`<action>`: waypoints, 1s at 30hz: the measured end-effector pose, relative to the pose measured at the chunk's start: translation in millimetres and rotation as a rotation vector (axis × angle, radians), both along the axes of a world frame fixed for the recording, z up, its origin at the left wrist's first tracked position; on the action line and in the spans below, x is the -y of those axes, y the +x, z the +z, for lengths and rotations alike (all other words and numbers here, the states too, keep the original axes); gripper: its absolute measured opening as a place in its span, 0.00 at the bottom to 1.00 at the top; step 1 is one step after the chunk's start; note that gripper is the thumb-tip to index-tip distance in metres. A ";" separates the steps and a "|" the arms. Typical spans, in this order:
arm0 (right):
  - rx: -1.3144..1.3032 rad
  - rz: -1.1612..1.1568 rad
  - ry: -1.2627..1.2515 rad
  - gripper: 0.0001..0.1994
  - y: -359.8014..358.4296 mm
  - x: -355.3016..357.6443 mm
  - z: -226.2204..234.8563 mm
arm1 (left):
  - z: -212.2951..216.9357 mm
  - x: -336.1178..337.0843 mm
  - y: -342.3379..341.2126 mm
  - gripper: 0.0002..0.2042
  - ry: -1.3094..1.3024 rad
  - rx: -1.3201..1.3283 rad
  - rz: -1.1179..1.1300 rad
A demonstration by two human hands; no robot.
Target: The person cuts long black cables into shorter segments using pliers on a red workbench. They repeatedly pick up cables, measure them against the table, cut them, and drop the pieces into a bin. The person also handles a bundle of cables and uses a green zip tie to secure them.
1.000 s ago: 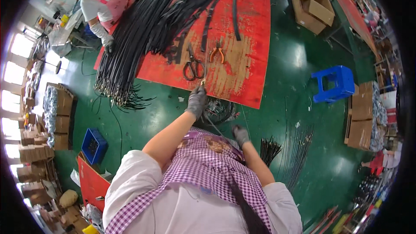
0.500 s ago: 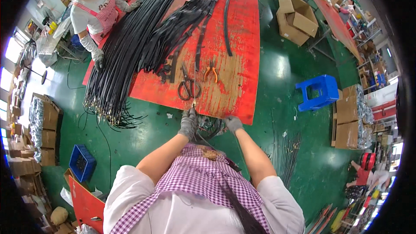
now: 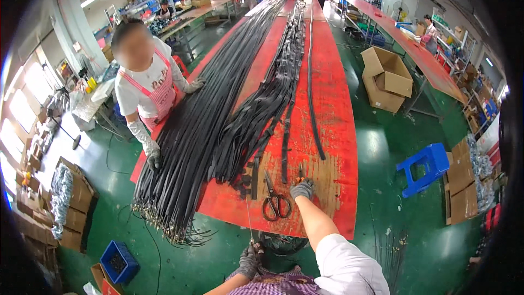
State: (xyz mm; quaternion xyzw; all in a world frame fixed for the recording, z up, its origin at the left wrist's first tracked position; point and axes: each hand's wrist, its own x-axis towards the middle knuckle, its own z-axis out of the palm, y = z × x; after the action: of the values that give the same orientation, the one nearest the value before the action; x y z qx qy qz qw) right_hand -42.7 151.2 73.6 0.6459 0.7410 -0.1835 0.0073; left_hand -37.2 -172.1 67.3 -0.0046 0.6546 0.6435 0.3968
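Both of my hands wear grey gloves. My left hand (image 3: 248, 262) is closed just off the table's near edge around a thin pale cord (image 3: 249, 218), which runs up onto the tabletop. A small metal piece shows at its fingers. Out over the worn end of the table, my right hand (image 3: 302, 188) is closed over the orange-handled pliers (image 3: 301, 173); their jaws poke out past the fingers and the handles are mostly covered. Black-handled scissors (image 3: 271, 191) lie between my hands, left of the right one. Beside them are short black strips (image 3: 255, 177).
A long red table (image 3: 335, 131) carries a thick bundle of black cables (image 3: 202, 125) and flat black strips (image 3: 240, 142). A co-worker (image 3: 150, 84) touches the bundle at left. A blue stool (image 3: 423, 169) and open carton (image 3: 385, 79) stand right; a blue crate (image 3: 120, 262) sits lower left.
My right hand has left the table's near edge, reached forward, and closed on the pliers. My left hand stays near the edge with the cord. The view has tilted up, showing more room.
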 end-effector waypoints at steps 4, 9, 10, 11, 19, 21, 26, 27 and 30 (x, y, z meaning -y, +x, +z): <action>-0.025 0.096 -0.071 0.34 -35.9 4.3 -26.5 | -31.0 -4.9 -13.8 0.18 0.145 0.143 -0.109; -0.138 0.208 0.096 0.30 -54.7 41.9 -7.1 | -124.0 -14.3 -12.2 0.15 0.225 0.177 -0.084; -0.138 0.219 0.080 0.29 -49.3 55.4 2.7 | -129.7 -17.0 -10.5 0.15 0.218 0.133 -0.093; -0.141 0.229 0.066 0.28 -42.3 66.6 7.1 | -130.6 -20.0 -9.6 0.14 0.211 0.087 -0.104; -0.183 1.093 0.561 0.18 93.3 202.9 -71.2 | 19.8 -87.1 -30.5 0.08 0.205 0.298 0.005; -1.099 0.468 -0.463 0.18 102.2 232.6 3.4 | 16.9 -93.5 -29.7 0.08 0.355 0.339 -0.035; -0.648 0.543 -0.006 0.15 189.7 246.0 12.0 | 100.8 -125.3 -12.7 0.10 0.318 0.354 -0.023; -0.623 0.513 0.009 0.14 213.5 252.0 11.3 | 93.8 -133.2 -21.4 0.11 0.380 0.277 0.017; -0.421 0.406 0.167 0.14 318.7 274.7 -46.1 | 157.2 -149.4 -30.8 0.11 0.397 0.256 0.122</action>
State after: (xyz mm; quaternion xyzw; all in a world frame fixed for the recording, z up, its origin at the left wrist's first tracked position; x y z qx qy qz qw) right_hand 276.0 -123.5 27.4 0.4304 0.8528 -0.2465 -0.1632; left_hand -67.9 -22.6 224.5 -0.0475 0.4582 0.7765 0.4300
